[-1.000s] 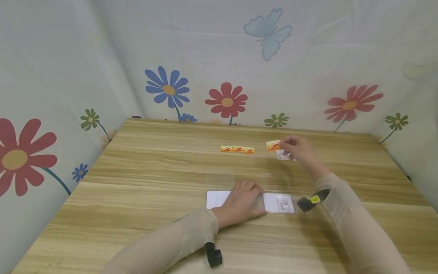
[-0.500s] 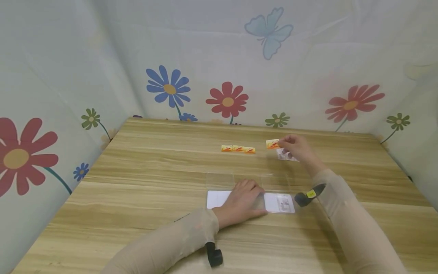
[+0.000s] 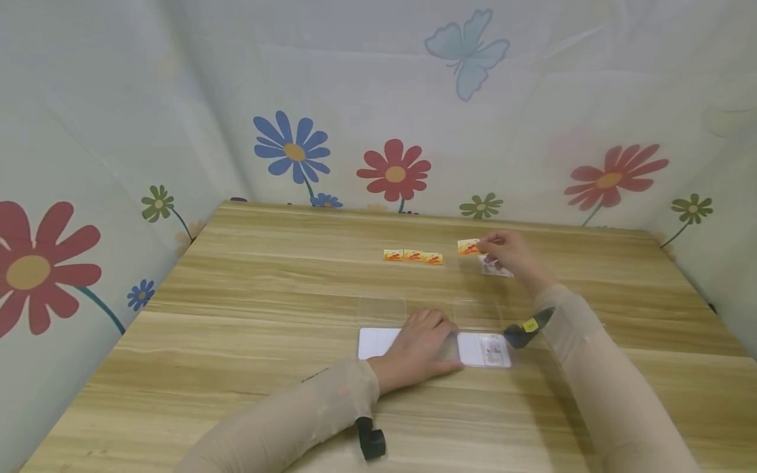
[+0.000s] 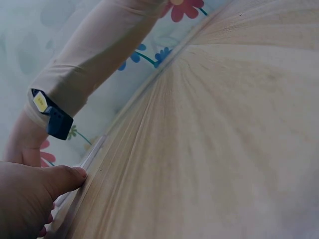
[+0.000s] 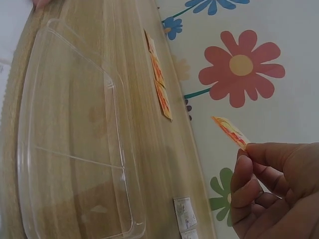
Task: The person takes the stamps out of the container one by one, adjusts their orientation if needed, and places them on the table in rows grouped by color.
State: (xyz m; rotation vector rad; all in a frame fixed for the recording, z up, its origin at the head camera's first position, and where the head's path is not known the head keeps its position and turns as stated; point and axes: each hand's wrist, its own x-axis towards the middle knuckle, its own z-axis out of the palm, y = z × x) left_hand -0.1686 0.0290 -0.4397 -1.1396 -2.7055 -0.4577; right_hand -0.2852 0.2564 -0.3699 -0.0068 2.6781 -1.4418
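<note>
In the head view my right hand [image 3: 513, 255] pinches a small yellow-orange packet [image 3: 467, 247] by its right edge, above the back of the table. The right wrist view shows the packet [image 5: 229, 131] tilted between thumb and curled fingers. Beneath this hand lie small whitish printed packets [image 3: 495, 268], partly hidden. My left hand [image 3: 416, 345] spans the middle of a flat clear plastic box with white panels [image 3: 378, 341], thumb along its front edge, fingers over the far side. A whitish printed packet [image 3: 493, 349] lies in its right section.
Three yellow-orange packets [image 3: 412, 255] lie in a row, edges touching, toward the back. The box's clear lid [image 3: 381, 312] lies folded back on the wooden table [image 3: 236, 295]. A flower-printed curtain [image 3: 331, 79] surrounds the table.
My right hand has drifted slightly left with the pinched packet, and its forearm has swung left. My left hand stays on the box.
</note>
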